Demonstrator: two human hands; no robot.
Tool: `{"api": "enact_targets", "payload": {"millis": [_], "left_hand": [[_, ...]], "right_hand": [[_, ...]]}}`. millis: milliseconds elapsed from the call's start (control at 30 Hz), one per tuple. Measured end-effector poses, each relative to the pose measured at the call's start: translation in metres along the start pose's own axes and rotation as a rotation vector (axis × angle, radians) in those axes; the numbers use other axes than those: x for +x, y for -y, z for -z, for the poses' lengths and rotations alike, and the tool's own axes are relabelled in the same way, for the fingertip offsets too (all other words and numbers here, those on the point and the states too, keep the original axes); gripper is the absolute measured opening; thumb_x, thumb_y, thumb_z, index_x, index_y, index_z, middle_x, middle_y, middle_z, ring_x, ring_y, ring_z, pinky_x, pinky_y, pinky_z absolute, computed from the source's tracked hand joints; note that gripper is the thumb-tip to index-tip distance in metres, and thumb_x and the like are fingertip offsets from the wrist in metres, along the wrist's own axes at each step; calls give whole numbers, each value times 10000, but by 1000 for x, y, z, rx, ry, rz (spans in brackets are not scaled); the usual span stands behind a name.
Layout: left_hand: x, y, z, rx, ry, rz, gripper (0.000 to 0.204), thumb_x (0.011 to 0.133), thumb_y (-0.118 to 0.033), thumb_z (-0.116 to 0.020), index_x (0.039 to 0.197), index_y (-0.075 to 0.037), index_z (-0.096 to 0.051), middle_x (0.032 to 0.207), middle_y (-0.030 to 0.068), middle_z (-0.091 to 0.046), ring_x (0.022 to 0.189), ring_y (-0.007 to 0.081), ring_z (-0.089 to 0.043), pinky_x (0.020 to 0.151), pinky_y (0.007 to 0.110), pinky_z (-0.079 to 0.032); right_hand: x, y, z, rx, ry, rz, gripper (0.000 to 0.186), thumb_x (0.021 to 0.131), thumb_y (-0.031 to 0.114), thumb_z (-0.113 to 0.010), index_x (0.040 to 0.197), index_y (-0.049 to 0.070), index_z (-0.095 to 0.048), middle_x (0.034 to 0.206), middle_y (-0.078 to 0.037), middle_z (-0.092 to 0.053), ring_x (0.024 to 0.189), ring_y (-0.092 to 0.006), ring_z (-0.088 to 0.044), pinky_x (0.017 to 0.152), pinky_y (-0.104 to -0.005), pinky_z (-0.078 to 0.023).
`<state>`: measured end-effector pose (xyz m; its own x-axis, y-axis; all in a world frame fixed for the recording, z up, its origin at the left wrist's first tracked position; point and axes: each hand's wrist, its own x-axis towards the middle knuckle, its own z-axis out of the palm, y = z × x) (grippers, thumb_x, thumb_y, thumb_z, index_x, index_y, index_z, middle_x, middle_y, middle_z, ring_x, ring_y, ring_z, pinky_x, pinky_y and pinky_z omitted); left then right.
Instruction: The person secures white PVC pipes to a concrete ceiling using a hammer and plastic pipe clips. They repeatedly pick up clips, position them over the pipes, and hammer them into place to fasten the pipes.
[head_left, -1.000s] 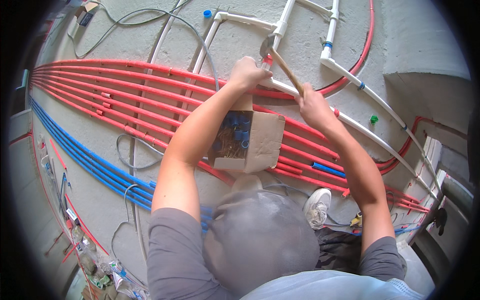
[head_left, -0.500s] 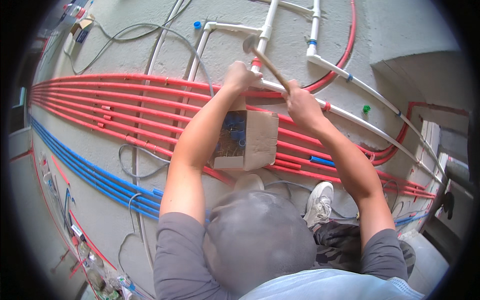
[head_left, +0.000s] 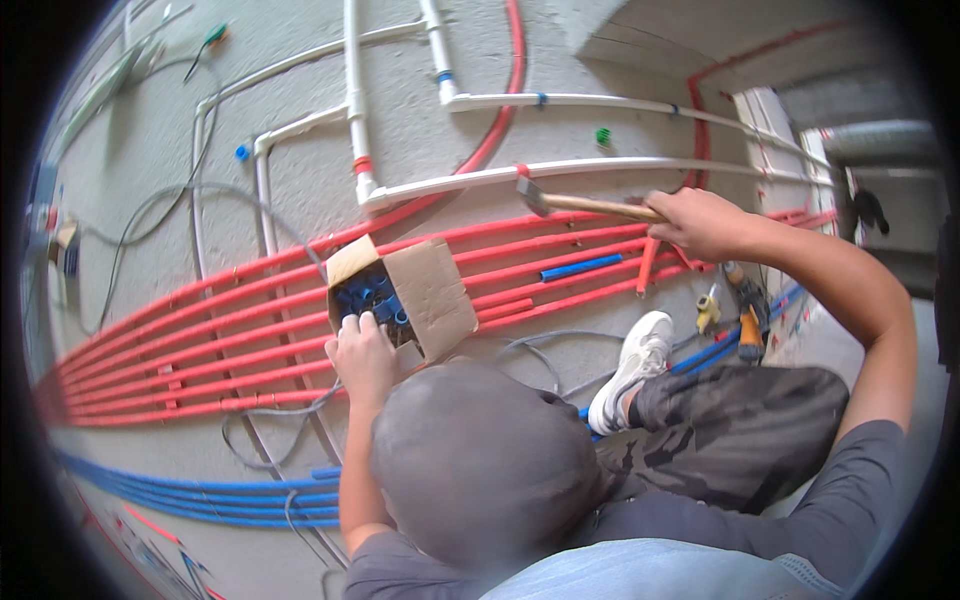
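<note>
My right hand (head_left: 700, 222) grips the wooden handle of a hammer (head_left: 600, 208). The hammer lies almost level in the air, its metal head pointing left, close to a white pipe (head_left: 580, 172). At the near left rim of an open cardboard box (head_left: 432, 300) is my left hand (head_left: 361, 352), its fingers bent toward the opening. The rim and blur hide the fingertips and anything they pinch. Several small blue plastic fittings (head_left: 375, 296) fill the box, which rests across red pipes (head_left: 270, 300). A red band (head_left: 362, 165) circles a white pipe beyond the box.
Blue pipes (head_left: 230, 500) run at the near left. My left knee (head_left: 490, 440) rises by the box; my right shoe (head_left: 635, 370) stands to its right. An orange-and-black tool (head_left: 750, 325) lies further right. A grey cable (head_left: 150, 205) loops across the concrete floor.
My left hand has left the white pipe by the red band and come back to the box. My right hand has drawn the hammer away rightward. The view has swung right.
</note>
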<state>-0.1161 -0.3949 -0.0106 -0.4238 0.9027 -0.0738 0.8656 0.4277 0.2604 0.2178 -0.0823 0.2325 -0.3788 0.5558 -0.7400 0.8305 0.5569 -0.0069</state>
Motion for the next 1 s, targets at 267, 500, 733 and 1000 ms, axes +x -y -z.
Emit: {"api": "enact_targets", "payload": {"millis": [267, 500, 733, 1000], "left_hand": [[33, -4, -1, -21, 206, 112, 154, 799, -36, -665, 942, -4, -710, 1045, 199, -695, 956, 469, -685, 831, 564, -523], [30, -13, 21, 35, 341, 265, 266, 843, -26, -678, 1107, -58, -701, 1085, 227, -769, 1062, 443, -736, 918, 548, -559], [39, -17, 28, -37, 360, 236, 244, 800, -72, -702, 1028, -27, -777, 970, 188, -803, 952, 311, -775, 905, 432, -583], [21, -18, 53, 29, 218, 406, 202, 874, -62, -707, 1067, -15, -747, 1062, 139, -766, 1020, 245, -738, 903, 403, -573]], "right_hand": [[-132, -138, -113, 87, 114, -325, 350, 1011, 340, -702, 1150, 21, -664, 971, -256, -737, 952, -457, -718, 847, -555, -536], [-149, -197, -239, 522, -50, -283, 349, 996, 333, -698, 1101, 4, -647, 927, -217, -703, 915, -400, -696, 807, -495, -507], [-137, -235, -310, 846, -198, -249, 372, 1013, 338, -695, 1080, -21, -623, 891, -213, -676, 852, -344, -668, 799, -452, -505], [-73, -265, -372, 1171, -474, -197, 352, 1030, 250, -708, 1274, 3, -648, 939, -177, -692, 888, -222, -645, 823, -407, -520]]}}
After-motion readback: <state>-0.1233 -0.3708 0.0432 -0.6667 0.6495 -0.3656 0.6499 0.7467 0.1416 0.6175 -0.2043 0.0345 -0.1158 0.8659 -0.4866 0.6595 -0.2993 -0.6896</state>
